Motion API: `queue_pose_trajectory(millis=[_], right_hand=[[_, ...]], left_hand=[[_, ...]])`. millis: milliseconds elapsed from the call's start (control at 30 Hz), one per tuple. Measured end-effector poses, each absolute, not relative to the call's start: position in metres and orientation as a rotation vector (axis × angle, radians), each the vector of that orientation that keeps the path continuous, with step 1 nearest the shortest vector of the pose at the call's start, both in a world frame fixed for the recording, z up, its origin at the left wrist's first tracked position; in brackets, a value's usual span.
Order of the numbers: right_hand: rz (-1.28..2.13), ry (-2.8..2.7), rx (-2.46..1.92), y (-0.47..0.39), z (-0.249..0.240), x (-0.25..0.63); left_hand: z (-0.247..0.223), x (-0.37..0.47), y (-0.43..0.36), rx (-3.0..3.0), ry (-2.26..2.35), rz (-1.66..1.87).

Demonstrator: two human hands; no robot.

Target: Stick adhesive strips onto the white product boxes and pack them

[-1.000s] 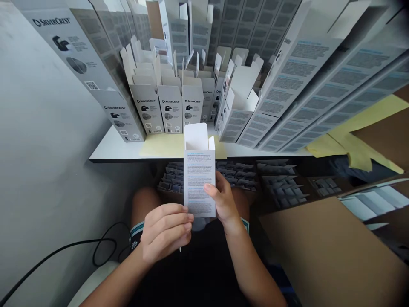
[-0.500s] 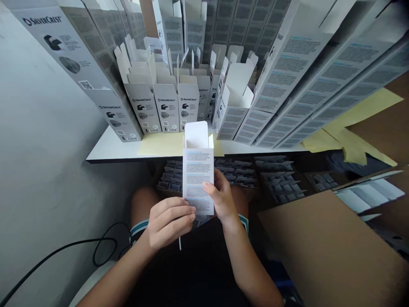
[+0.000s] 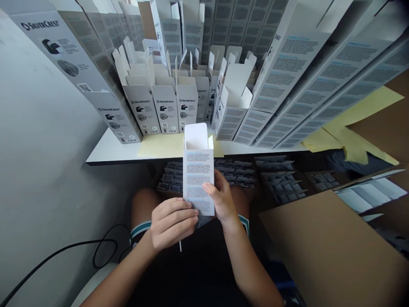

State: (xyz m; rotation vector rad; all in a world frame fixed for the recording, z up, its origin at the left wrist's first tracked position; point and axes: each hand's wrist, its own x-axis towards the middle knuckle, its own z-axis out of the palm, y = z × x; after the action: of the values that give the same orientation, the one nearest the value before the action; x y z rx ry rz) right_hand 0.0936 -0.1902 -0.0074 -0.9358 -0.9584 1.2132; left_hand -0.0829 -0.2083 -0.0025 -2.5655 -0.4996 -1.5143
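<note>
Upright above my lap is a small white carton (image 3: pixel 198 170) with printed text on its front and its top flap standing up. My right hand (image 3: pixel 223 197) grips the carton's right side, thumb on the printed face and fingers behind. At the lower left corner, my left hand (image 3: pixel 174 224) is closed on the carton, its fingers lying together across the bottom edge. The left thumb is hidden, and so is the inside of the carton.
Open-topped Silvercrest cartons (image 3: pixel 168 108) stand in rows on a white shelf (image 3: pixel 102 149) ahead, with taller stacks on both sides. Flapped packs (image 3: pixel 281 185) fill boxes below. A large cardboard flap (image 3: pixel 326 251) lies at right; a black cable (image 3: pixel 70 246) curves at left.
My left hand has slid slightly to the right across the carton's lower edge. My right hand and the carton stay almost in place.
</note>
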Motion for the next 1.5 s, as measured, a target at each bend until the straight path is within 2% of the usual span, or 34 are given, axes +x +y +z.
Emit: queue_pose_trajectory(millis=[733,1500], right_hand=[[1.185,-0.941,-0.961,-0.187,-0.018,0.091],[1.313,-0.925,-0.886,-0.191,-0.012,0.089]], left_hand=[[-0.019,-0.087,-0.212,-2.524,-0.700,-1.466],[-0.005,-0.074,-0.220,-2.669,-0.794,-1.832]])
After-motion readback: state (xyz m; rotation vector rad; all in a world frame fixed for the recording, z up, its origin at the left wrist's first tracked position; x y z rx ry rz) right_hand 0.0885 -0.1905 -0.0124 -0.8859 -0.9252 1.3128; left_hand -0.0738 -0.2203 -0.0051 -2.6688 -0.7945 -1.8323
